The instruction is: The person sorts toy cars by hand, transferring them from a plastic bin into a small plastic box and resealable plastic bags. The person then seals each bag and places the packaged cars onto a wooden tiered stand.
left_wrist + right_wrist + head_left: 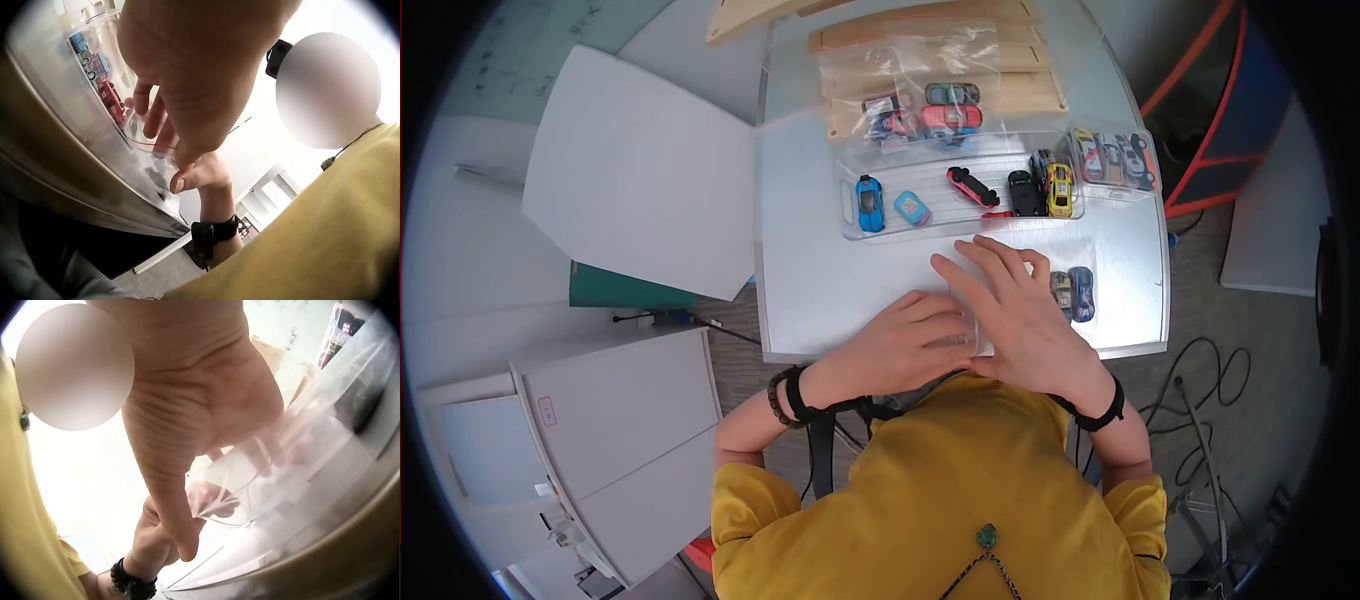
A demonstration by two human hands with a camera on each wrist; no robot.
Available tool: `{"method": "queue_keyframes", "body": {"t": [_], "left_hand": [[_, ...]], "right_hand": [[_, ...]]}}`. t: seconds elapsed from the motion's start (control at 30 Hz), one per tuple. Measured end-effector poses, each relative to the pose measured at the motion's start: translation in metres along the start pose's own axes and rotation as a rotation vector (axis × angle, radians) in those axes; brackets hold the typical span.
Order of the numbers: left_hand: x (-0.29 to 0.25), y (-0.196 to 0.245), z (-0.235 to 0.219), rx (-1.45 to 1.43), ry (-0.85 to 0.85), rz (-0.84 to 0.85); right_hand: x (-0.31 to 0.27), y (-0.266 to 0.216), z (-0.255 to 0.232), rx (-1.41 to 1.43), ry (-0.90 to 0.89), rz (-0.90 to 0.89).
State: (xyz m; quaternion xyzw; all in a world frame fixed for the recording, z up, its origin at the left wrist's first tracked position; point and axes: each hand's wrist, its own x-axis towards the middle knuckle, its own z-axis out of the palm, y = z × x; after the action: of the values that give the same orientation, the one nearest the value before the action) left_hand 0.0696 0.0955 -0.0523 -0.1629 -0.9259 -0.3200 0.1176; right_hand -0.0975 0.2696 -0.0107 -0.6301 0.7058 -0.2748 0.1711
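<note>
At the desk's [810, 290] near edge, the left hand [895, 343] pinches a clear plastic bag [973, 325]; the right hand [1035, 335], fingers spread, touches it. Bagged toy cars [1082, 294] lie near the right corner; beyond, a clear tray [850, 232] carries more, including a blue toy car [869, 203].

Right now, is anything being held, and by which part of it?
Yes, a clear, soft plastic bag: the fingers of the left hand pinch its creased edge. Whether the right hand grips it too cannot be told.

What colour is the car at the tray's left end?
The car is blue, clearest in the head view.
</note>
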Motion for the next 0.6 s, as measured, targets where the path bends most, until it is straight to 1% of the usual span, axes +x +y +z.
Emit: {"method": "queue_keyframes", "body": {"t": [0.1, 0.2, 0.27, 0.33, 0.37, 0.5, 0.57, 0.6], "left_hand": [[0.006, 0.003, -0.003, 0.017, 0.027, 0.028], [0.008, 0.003, -0.007, 0.041, 0.013, 0.031], [0.01, 0.004, -0.007, 0.059, -0.05, 0.012], [0.009, 0.005, -0.011, 0.054, -0.046, 0.024], [0.009, 0.006, -0.013, 0.051, -0.061, 0.031], [0.012, 0.006, -0.033, -0.008, -0.029, 0.043], [0.019, 0.003, -0.051, 0.116, 0.078, -0.023], [0.028, 0.004, -0.059, 0.149, 0.18, -0.087]], "right_hand": [[0.002, 0.003, -0.001, -0.004, 0.002, -0.04], [0.005, 0.008, 0.001, -0.001, 0.02, -0.063], [0.004, 0.011, -0.004, -0.006, 0.021, -0.068], [0.005, 0.009, -0.004, -0.002, 0.007, -0.073], [0.005, 0.008, -0.005, 0.018, 0.001, -0.076], [0.003, 0.007, -0.008, 0.043, 0.006, -0.063], [0.001, 0.007, -0.007, 0.058, 0.002, -0.036], [0.0, 0.007, -0.007, 0.059, 0.003, -0.029]]}}
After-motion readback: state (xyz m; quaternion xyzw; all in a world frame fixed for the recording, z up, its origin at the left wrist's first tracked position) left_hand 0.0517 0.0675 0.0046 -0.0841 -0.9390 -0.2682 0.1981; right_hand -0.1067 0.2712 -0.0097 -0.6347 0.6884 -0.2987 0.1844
